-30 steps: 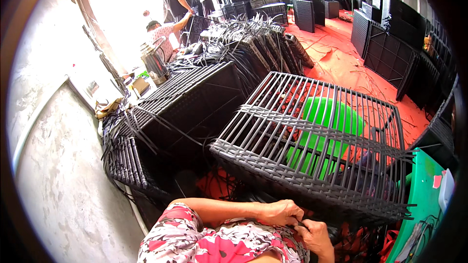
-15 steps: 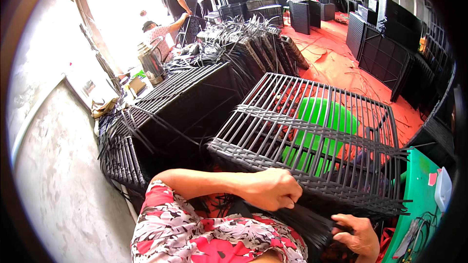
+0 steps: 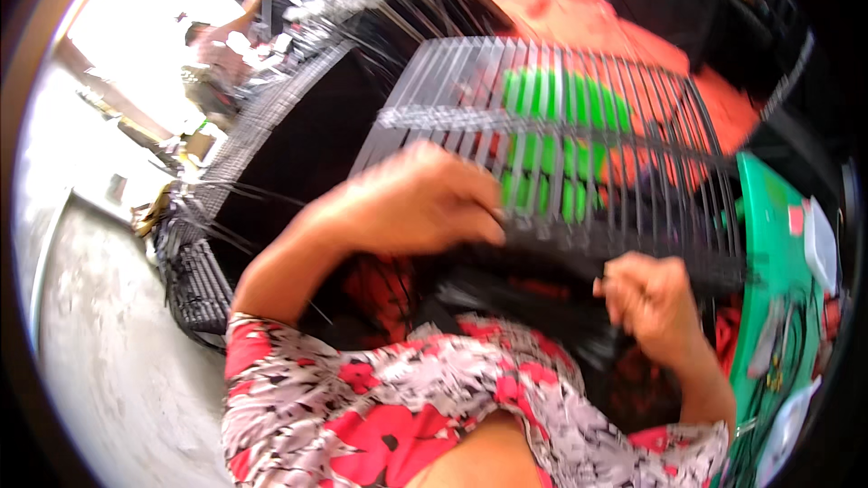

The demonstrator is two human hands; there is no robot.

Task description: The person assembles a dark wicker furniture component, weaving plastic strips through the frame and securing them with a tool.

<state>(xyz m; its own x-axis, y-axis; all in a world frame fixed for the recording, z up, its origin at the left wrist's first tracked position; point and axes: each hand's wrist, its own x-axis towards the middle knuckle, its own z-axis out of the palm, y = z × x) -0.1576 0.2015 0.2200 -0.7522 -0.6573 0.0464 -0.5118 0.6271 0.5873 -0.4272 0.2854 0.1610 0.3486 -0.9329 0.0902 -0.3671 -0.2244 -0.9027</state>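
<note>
A half-woven dark rattan panel (image 3: 561, 140) with long parallel bars stands before me, its near edge woven tight. My left hand (image 3: 434, 199) is over the panel's near left part, fingers curled and blurred by motion. Close to the near right edge, my right hand (image 3: 649, 303) is closed with thumb and fingers pressed together. Whatever either hand pinches is too thin or blurred to make out. A bundle of black plastic strips (image 3: 533, 307) lies across my lap below the hands.
Through the bars shows a green plastic object (image 3: 565, 99). At right stands a green table (image 3: 759, 217) with a white tray (image 3: 820, 244) and cords. Another dark woven piece (image 3: 298, 126) is on the left, beside a grey wall (image 3: 99, 307). Farther back, a person (image 3: 217, 59) sits working.
Both hands have lifted off the bundle of black strips, up to the panel's near edge. The left hand has also gone left. My view has tilted downward.
</note>
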